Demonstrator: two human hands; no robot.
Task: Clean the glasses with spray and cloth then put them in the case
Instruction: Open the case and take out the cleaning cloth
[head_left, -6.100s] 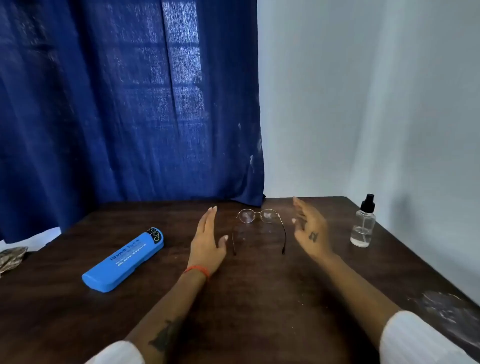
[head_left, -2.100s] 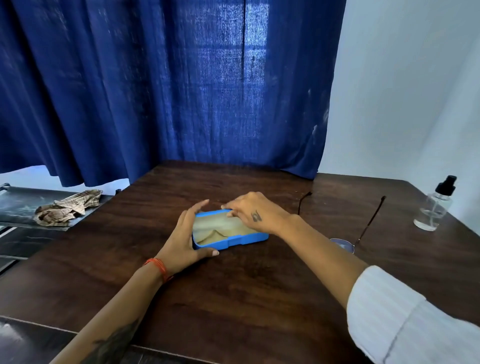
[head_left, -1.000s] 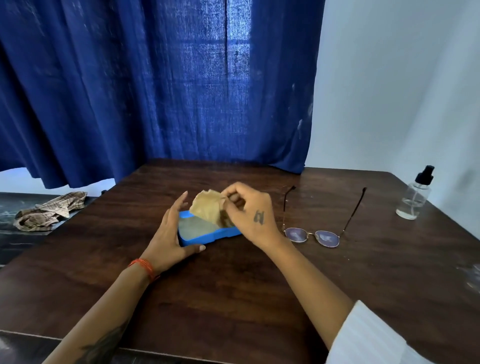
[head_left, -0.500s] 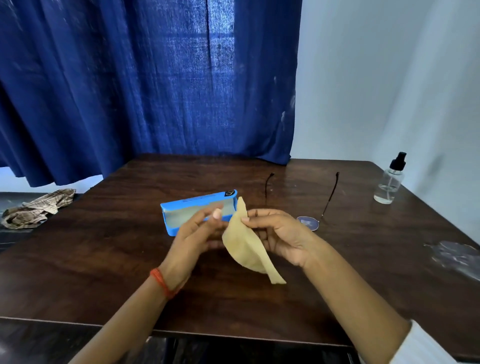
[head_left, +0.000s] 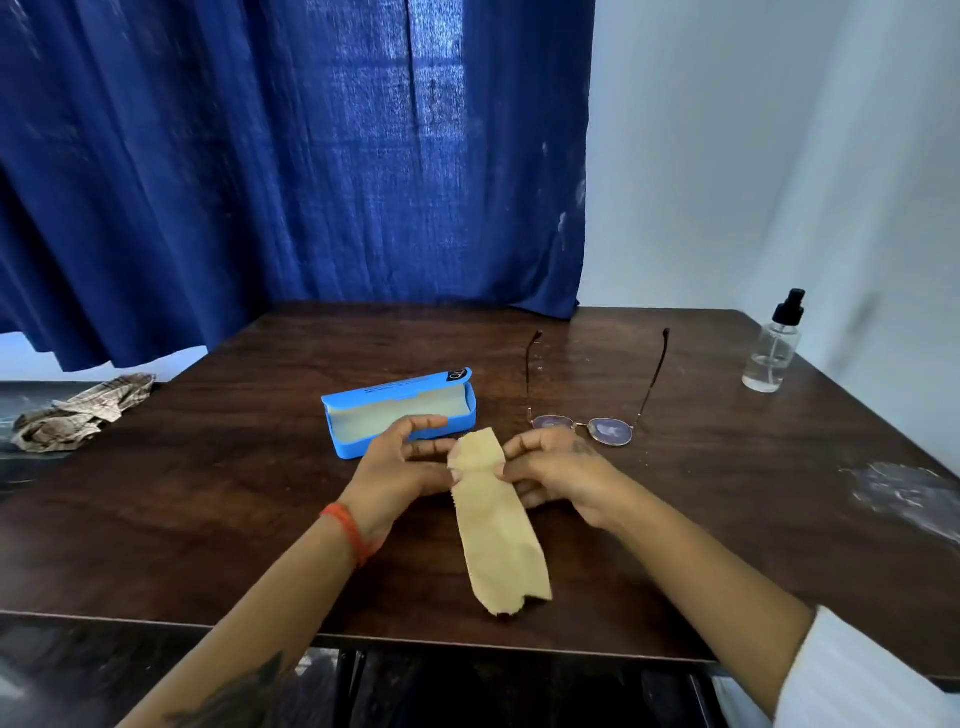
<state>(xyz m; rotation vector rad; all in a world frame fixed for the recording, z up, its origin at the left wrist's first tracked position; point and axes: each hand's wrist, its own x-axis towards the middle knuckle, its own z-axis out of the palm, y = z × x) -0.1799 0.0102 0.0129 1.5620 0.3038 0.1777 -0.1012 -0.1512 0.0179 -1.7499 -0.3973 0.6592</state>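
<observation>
Both hands, left hand (head_left: 402, 467) and right hand (head_left: 558, 475), pinch a tan cloth (head_left: 496, 525) | blue case (head_left: 400, 410) open on tabletop (head_left: 208, 493), holding nothing visible | glasses (head_left: 592, 415) beside it

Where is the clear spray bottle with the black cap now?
In the head view, the clear spray bottle stands upright near the wooden table's far right corner, right of the metal-rimmed glasses.

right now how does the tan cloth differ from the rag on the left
The tan cloth is plain, hanging smooth and long from both hands above the table; the rag is patterned, crumpled in a heap, untouched, off the table's left edge. Both are fabric.
</observation>
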